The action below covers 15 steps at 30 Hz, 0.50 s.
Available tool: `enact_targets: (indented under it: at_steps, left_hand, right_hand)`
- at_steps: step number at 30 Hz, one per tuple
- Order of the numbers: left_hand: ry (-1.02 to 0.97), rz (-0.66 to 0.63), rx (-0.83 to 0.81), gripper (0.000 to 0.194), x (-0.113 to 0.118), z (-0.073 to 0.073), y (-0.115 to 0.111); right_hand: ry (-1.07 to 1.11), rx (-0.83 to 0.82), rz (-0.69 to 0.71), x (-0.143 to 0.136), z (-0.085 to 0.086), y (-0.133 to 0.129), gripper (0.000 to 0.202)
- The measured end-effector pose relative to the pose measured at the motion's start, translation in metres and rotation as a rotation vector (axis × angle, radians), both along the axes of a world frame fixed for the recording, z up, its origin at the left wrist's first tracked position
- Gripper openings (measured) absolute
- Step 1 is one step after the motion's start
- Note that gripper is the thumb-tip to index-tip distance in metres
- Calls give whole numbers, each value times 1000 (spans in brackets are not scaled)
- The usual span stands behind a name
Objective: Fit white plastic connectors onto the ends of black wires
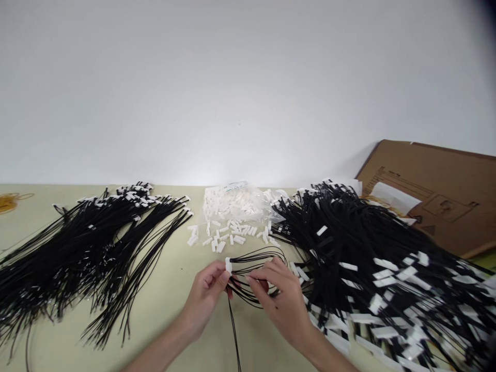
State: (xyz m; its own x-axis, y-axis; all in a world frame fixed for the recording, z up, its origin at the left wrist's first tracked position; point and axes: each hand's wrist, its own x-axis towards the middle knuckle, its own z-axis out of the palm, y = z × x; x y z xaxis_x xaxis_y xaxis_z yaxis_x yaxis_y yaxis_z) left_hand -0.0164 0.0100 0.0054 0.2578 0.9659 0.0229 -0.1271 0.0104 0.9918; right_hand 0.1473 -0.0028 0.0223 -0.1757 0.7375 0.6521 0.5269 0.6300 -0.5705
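My left hand [211,289] pinches a small white plastic connector housing [228,265] between thumb and fingers, near the table's middle. Several thin black wires [251,257] run out of the housing's right side and curve in loops toward my right hand [281,289]. That hand is closed, thumb and forefinger pinching a black wire just right of the housing, with the looped wires around its fingers. A few black wires [234,330] hang down below the housing toward the near edge. The wire tip between my right fingertips is too small to make out.
Loose white housings [232,230] lie beyond my hands, before a clear plastic bag [244,201] of more. Bundled black wires with white ends [112,232] cover the left; a large pile of white-tagged black wires [349,237] fills the right. A cardboard box [437,191] leans behind, against the wall.
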Motion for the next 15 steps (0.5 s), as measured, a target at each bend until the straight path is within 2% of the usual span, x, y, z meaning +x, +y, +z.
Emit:
enact_targets:
  at_steps: [5, 15]
  left_hand:
    - [-28, -13, -21, 22, 5, 1, -4]
    - [-3, 31, -20, 23, 3, 0, -3]
  right_hand:
    - [-32, 66, -1, -1, -1, 0, 13]
    - [-7, 79, -7, -3, -7, 4, 13]
